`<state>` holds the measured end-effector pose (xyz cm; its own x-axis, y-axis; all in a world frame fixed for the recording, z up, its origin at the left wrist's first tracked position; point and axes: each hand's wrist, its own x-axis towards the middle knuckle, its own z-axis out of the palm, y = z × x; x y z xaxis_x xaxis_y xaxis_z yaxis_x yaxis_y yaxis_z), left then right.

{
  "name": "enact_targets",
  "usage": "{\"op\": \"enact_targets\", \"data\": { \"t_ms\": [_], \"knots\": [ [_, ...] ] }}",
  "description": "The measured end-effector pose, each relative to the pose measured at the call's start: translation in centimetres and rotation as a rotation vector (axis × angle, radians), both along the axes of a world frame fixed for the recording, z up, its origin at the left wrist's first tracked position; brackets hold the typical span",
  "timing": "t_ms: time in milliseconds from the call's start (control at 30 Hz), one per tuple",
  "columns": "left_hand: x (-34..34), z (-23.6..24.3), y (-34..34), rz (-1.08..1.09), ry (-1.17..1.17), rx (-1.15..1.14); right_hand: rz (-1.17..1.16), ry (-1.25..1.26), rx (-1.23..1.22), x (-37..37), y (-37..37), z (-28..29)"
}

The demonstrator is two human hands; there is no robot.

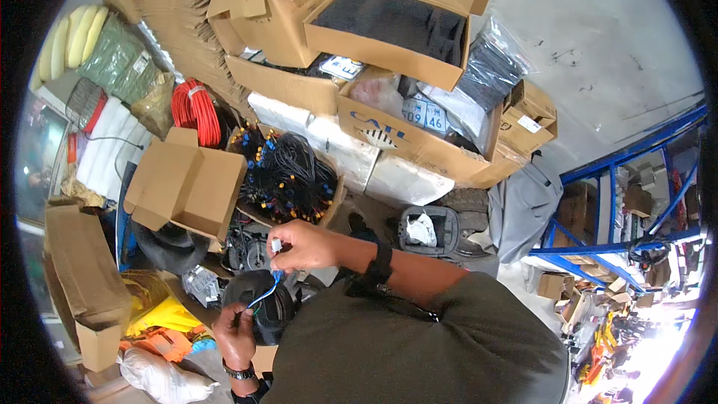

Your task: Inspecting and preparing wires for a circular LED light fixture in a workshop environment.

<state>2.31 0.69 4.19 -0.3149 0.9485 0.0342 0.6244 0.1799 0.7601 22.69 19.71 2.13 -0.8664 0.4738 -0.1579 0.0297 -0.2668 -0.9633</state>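
Right hand (305, 245) had fingers clamped on a white connector (276, 245), left hand (234, 335) on a blue wire (263, 296), off the near edge of the cable box (336, 200). Connector looked already joined to the wire; neither was put down.

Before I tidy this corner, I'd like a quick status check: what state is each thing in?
White connector: gripped in the right hand.
Thin wires: running between hands, pinched by the left hand.
Red cable: coiled, tied.
Brown carton below it: flaps open.
Black cables: bunched in an open carton.
Top carton: lid raised, dark material inside.
Gray bin: open, white item inside.
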Motion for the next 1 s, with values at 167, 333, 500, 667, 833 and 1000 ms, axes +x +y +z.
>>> {"op": "enact_targets", "data": {
  "t_ms": [167,333,500,667,833,1000],
  "knots": [
    [-0.3,-1.6,6.8,-0.014,-0.061,-0.017,-0.015,0.002,0.110,1.0,5.8,-1.9],
    [1.8,-0.3,15.8,-0.031,-0.122,-0.157,-0.214,0.080,0.253,4.6,12.8,-4.1],
    [3.8,0.2,23.3,-0.213,-0.004,-0.148,-0.299,-0.086,0.159,8.2,16.8,-4.3],
    [4.8,0.8,26.7,-0.383,0.117,-0.271,-0.368,-0.144,0.104,10.5,17.1,-3.6],
    [4.8,0.8,26.0,-0.411,0.026,-0.225,-0.420,-0.272,0.179,11.1,14.9,-3.5],
    [2.5,-0.1,23.6,-0.477,0.028,-0.197,-0.599,-0.208,0.213,10.8,11.3,-2.8]
  ]
}}
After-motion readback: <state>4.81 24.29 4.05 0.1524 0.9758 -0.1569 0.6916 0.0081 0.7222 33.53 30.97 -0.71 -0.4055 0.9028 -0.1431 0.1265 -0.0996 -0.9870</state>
